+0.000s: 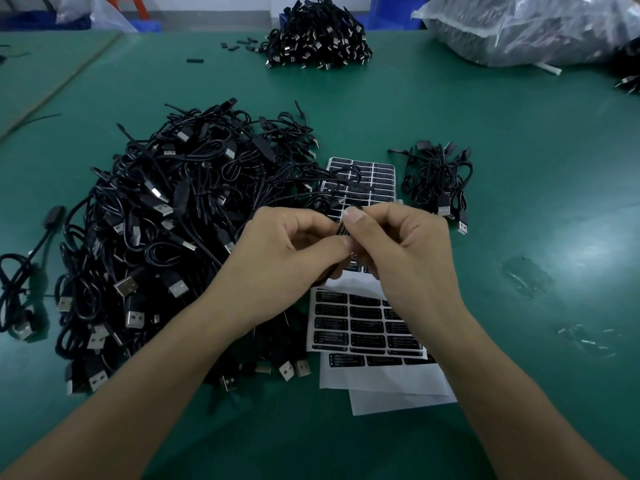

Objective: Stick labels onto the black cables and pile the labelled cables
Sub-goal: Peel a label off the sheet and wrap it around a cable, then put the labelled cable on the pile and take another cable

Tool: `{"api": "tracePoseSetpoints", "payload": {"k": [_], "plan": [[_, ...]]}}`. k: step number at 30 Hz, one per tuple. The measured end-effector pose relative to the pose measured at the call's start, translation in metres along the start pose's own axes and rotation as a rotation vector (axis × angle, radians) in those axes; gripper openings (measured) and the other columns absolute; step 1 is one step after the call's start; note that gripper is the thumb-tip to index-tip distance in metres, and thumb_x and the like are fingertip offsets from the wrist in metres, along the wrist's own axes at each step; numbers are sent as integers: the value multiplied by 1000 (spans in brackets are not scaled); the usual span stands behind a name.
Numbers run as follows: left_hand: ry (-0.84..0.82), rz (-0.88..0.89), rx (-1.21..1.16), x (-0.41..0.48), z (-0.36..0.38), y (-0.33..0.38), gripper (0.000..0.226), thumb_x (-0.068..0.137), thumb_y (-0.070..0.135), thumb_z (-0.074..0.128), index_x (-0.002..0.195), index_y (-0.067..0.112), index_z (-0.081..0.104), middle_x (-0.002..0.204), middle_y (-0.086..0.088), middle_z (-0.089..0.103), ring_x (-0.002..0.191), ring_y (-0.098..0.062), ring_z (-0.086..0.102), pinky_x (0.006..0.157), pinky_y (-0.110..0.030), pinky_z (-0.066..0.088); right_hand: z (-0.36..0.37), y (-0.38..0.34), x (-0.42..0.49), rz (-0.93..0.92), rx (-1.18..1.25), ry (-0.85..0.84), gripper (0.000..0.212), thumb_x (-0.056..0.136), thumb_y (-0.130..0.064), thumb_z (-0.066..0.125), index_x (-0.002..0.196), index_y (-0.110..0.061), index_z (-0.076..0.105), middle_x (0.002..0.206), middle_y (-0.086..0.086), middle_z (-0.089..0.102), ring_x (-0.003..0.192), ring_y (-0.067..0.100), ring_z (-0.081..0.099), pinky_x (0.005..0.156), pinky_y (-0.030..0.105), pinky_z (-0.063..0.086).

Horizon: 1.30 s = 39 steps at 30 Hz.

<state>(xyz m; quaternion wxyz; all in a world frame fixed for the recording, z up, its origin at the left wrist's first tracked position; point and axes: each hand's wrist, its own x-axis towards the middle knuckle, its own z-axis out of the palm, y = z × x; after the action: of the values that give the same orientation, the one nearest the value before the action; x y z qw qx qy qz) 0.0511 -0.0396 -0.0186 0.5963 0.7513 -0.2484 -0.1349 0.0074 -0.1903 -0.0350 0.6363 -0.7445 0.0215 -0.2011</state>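
Note:
My left hand (287, 251) and my right hand (398, 247) meet over the label sheets, and both pinch a black cable (344, 231) with a black label on its controller piece. The cable's cord trails up and left toward a big heap of black USB cables (166, 237). A small pile of cables (438, 181) lies to the right. One sheet of black labels (367, 178) lies behind my hands. More label sheets (349, 320) lie below them, partly hidden by my right forearm.
The green table (519, 150) holds another heap of cables (318, 32) at the far edge and a clear plastic bag of cables (540, 26) at the far right. A single loose cable (20, 271) lies at the left edge. Empty white backing paper (381, 386) lies under the sheets.

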Motion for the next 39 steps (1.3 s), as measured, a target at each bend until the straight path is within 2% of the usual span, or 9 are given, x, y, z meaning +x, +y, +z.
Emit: {"api": "tracePoseSetpoints", "payload": {"k": [2,7,11,16,20,23,28,33,39], "plan": [[-15,-11,-8,0,-1,0,17,84,30,66,80,17,77,71,-10,73,69,-29,70,70,-37,59,0,1,0,5,-4,12,24,96,-22,66,72,-18,72,55,-7,60,49,3,49,48,14,40],[18,-38,26,1,1,-2,11,79,28,69,75,19,74,63,-5,70,55,-11,59,57,-24,46,2,-1,-2,-12,-51,16,23,96,-25,65,74,-20,71,58,-5,62,51,8,51,49,20,46],[4,-7,133,-1,1,1,15,79,27,77,68,19,71,62,-5,69,55,-14,58,56,-31,47,3,0,-4,-43,-80,44,45,98,-32,60,68,1,57,59,19,50,57,39,45,47,48,47],[19,51,242,-2,-5,6,27,86,34,74,62,22,71,57,2,68,48,-10,57,47,-18,43,3,-4,-5,-93,-104,-17,40,98,-32,60,64,-12,61,56,7,55,49,18,48,47,31,45],[94,86,250,0,-7,9,26,88,38,70,69,21,73,60,3,70,53,-15,65,48,-25,52,5,-5,-7,-61,-97,-103,41,103,-42,49,71,-20,63,62,5,57,54,6,49,49,21,41],[239,104,154,4,-12,9,20,92,30,69,77,17,71,65,0,72,55,-12,66,52,-27,54,10,-8,-12,32,-84,-301,19,91,-53,59,87,-35,67,73,-18,67,65,-4,60,56,12,46],[369,117,-13,4,-16,11,21,99,21,63,79,14,65,70,-1,74,61,-10,69,51,-18,51,23,-1,-22,14,-302,-373,27,77,-37,83,92,-36,61,81,-13,67,72,1,61,59,13,47],[451,53,-224,4,-18,16,24,104,22,54,80,16,55,66,1,71,60,-10,65,46,-21,49,26,-1,-24,-8,-187,-287,19,91,-22,70,89,-38,58,81,-14,68,72,2,63,60,9,45],[535,2,-297,6,-22,13,31,108,32,44,81,19,52,60,3,67,53,-11,62,42,-22,46,28,-10,-27,23,24,-328,22,96,-11,60,91,-32,58,82,-3,63,68,20,66,61,30,59]]}}
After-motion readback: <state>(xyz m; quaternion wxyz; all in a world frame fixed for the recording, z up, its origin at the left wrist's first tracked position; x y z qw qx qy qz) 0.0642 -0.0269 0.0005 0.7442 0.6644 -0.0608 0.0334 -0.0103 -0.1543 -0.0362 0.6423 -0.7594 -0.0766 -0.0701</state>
